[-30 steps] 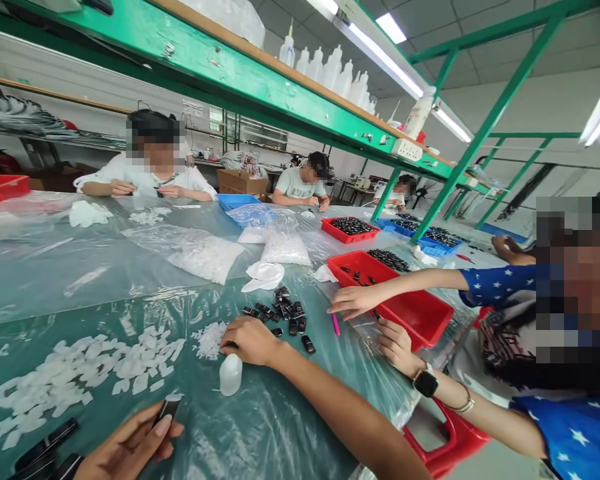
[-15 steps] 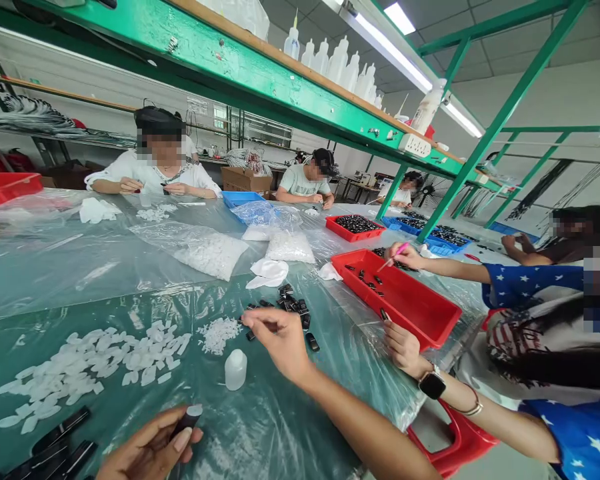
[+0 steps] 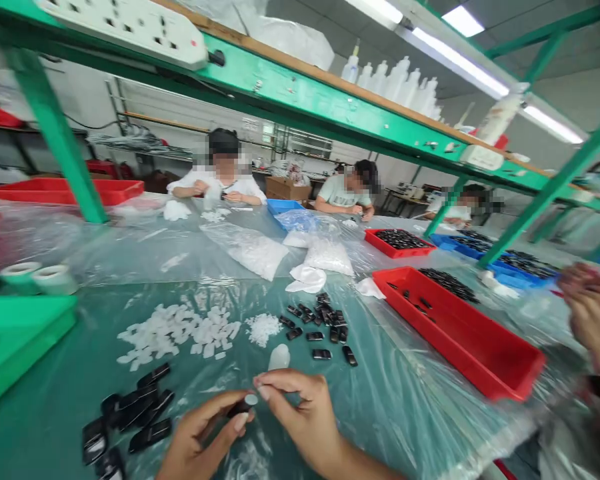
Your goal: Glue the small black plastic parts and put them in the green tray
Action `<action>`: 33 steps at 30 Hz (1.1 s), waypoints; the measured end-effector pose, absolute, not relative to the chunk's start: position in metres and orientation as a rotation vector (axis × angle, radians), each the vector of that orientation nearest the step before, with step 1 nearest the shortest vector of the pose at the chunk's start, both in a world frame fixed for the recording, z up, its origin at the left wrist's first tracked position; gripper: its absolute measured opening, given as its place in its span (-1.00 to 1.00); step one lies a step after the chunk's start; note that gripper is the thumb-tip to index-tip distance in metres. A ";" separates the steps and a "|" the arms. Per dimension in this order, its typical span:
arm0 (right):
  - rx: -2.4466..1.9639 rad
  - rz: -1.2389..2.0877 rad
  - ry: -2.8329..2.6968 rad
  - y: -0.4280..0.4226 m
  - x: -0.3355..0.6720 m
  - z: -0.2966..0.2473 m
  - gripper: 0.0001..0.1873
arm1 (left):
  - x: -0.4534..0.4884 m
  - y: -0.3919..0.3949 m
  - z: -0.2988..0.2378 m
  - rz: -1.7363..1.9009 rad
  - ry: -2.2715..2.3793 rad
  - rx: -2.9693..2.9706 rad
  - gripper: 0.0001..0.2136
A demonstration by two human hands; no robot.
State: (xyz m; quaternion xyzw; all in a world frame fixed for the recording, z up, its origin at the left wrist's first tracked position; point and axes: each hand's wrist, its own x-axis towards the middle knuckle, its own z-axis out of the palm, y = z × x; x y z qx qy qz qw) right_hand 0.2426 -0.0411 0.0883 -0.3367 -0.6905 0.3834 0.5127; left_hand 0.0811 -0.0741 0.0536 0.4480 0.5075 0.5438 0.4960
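Note:
My left hand [image 3: 205, 433] is closed around a small glossy black case [image 3: 237, 407], its pale oval end facing up and to the right. Just right of it, my right hand [image 3: 305, 417] pinches thumb and forefinger together; whatever is between the tips is too small to make out. A white rounded bottle [image 3: 279, 357] stands behind my right hand, its lower part hidden. Beyond lie a heap of tiny white bits [image 3: 263, 329], a spread of flat white oval pieces [image 3: 175, 330] and several small black cases [image 3: 333, 317]. More black cases [image 3: 135, 407] are piled left of my left hand.
A long red tray [image 3: 480, 347] holding some black parts stands at the right, with a co-worker's blurred hand [image 3: 593, 320] beyond it. A green bin [image 3: 25, 333] sits at the left. Clear bags of white pieces [image 3: 330, 257] lie ahead, under a green overhead shelf [image 3: 320, 97].
My right hand has come back from beside the tiny white bits to the black case in my left hand. The view has turned left. The co-worker's hands have left the red tray.

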 end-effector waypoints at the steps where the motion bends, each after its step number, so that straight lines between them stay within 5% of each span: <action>1: -0.806 0.934 -1.661 -0.041 0.242 0.087 -0.79 | 0.081 -0.074 0.054 1.310 1.204 1.141 -0.78; 20: -0.702 0.439 -1.954 -0.042 0.243 0.055 -0.57 | 0.078 -0.077 0.059 1.295 1.071 1.379 -0.79; 33: -0.789 0.502 -1.767 -0.051 0.229 0.050 -0.76 | 0.077 -0.081 0.062 1.294 1.197 1.565 -0.83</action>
